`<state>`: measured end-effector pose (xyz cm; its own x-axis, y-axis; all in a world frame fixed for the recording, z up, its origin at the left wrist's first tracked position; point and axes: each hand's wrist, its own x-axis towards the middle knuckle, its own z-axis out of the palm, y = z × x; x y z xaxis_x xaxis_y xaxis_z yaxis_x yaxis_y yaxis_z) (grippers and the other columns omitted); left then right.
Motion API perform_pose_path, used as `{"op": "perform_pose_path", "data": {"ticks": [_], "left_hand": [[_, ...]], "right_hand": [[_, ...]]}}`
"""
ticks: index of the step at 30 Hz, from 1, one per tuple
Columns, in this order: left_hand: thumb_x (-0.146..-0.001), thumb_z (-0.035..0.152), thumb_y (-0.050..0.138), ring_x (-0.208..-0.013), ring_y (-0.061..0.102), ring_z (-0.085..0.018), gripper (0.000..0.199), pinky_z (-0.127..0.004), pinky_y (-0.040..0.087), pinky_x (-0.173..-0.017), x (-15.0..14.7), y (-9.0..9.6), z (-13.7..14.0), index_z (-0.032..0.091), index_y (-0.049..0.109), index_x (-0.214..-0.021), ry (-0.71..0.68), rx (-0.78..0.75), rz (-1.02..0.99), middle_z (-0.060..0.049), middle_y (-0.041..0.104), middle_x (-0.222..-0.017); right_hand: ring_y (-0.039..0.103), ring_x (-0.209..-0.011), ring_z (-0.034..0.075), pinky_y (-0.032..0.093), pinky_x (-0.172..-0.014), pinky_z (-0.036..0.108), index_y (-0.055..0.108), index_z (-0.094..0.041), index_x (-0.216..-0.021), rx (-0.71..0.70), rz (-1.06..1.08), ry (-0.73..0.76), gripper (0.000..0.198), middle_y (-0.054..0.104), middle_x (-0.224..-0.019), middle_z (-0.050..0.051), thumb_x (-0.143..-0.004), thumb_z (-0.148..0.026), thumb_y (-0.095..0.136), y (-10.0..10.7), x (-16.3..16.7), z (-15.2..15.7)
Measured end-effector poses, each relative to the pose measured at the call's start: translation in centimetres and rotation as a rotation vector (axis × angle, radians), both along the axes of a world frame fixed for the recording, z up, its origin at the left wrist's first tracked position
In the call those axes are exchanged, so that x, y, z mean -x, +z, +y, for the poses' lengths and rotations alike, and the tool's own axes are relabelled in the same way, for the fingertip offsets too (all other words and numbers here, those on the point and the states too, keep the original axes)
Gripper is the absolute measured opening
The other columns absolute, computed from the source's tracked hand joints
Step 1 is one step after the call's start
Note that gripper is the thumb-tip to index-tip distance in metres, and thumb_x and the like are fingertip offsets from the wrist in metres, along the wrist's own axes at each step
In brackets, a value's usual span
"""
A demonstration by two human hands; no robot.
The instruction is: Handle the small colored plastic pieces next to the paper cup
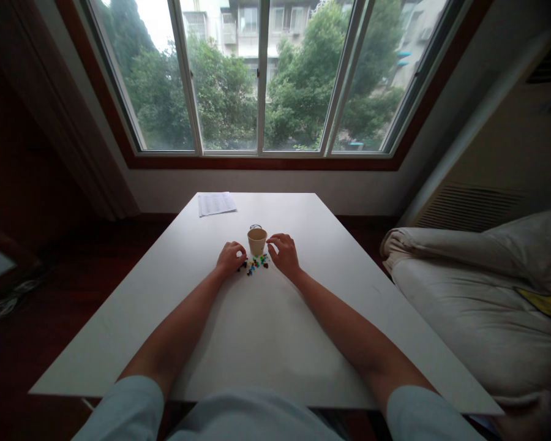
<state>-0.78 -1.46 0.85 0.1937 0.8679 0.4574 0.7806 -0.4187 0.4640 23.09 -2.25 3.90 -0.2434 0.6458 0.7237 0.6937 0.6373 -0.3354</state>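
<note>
Shirt is showing near; left hand is curling by bits, hold unclear; right hand, half-open, seemingly empty, by cup.

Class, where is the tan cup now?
In the head view, the tan cup stands upright near the middle, on the white table between the left hand and right hand, just beyond the small colourful pieces.

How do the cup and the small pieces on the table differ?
The cup is plain tan; the small pieces are mixed colours, including green, blue and red. The cup stands upright, while the pieces lie scattered. The cup is far larger than any single piece. Both rest on the white table.
</note>
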Motion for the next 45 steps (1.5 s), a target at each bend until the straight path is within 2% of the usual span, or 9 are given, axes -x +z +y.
{"op": "perform_pose_path", "data": {"ticks": [4, 8, 14, 31, 45], "left_hand": [[-0.079, 0.026, 0.065, -0.101, 0.052, -0.023, 0.008, -0.038, 0.042, -0.097, 0.3, -0.2, 0.2, 0.020, 0.070, -0.080, -0.041, 0.032, 0.023, -0.006, 0.064, -0.101], [-0.077, 0.027, 0.066, -0.104, 0.052, -0.023, 0.009, -0.038, 0.042, -0.098, 0.5, -0.3, 0.3, 0.021, 0.071, -0.081, -0.078, 0.035, 0.043, -0.006, 0.064, -0.105], [-0.077, 0.029, 0.068, -0.103, 0.052, -0.024, 0.009, -0.038, 0.044, -0.094, 0.5, -0.5, 0.3, 0.022, 0.072, -0.080, -0.036, 0.056, 0.057, -0.007, 0.064, -0.103], [-0.085, 0.026, 0.058, -0.100, 0.054, -0.023, 0.018, -0.039, 0.044, -0.093, 0.0, -0.6, 0.1, 0.023, 0.076, -0.088, 0.012, 0.034, 0.045, -0.008, 0.065, -0.098], [-0.075, 0.020, 0.063, -0.101, 0.054, -0.024, 0.014, -0.038, 0.046, -0.091, -0.4, 0.1, -1.2, 0.024, 0.075, -0.083, -0.101, 0.045, 0.049, -0.006, 0.066, -0.100]], "right_hand": [[0.052, -0.096, 0.020, 0.040, -0.090, 0.035, 0.071, -0.022, -0.094, 0.085, -0.139, 0.105, 0.012, 0.064, -0.099, 0.006, -0.091, -0.026, 0.060, -1.3, -0.3, 0.4], [0.051, -0.099, 0.020, 0.040, -0.089, 0.033, 0.073, -0.025, -0.097, 0.141, -0.238, 0.165, 0.013, 0.064, -0.101, 0.005, -0.086, -0.024, 0.066, -2.3, 0.2, 0.4], [0.050, -0.099, 0.020, 0.040, -0.087, 0.033, 0.075, -0.027, -0.096, 0.147, -0.312, 0.183, 0.014, 0.064, -0.100, 0.005, -0.086, -0.023, 0.066, -2.4, 0.6, -0.1], [0.051, -0.102, 0.021, 0.040, -0.090, 0.034, 0.073, -0.026, -0.099, 0.149, -0.355, 0.142, 0.014, 0.064, -0.101, 0.006, -0.086, -0.028, 0.069, -2.9, 0.8, -0.3], [0.052, -0.098, 0.019, 0.040, -0.088, 0.033, 0.076, -0.031, -0.099, 0.138, -0.350, 0.200, 0.016, 0.066, -0.100, 0.003, -0.086, -0.026, 0.068, -3.2, 0.3, -0.2]]}}
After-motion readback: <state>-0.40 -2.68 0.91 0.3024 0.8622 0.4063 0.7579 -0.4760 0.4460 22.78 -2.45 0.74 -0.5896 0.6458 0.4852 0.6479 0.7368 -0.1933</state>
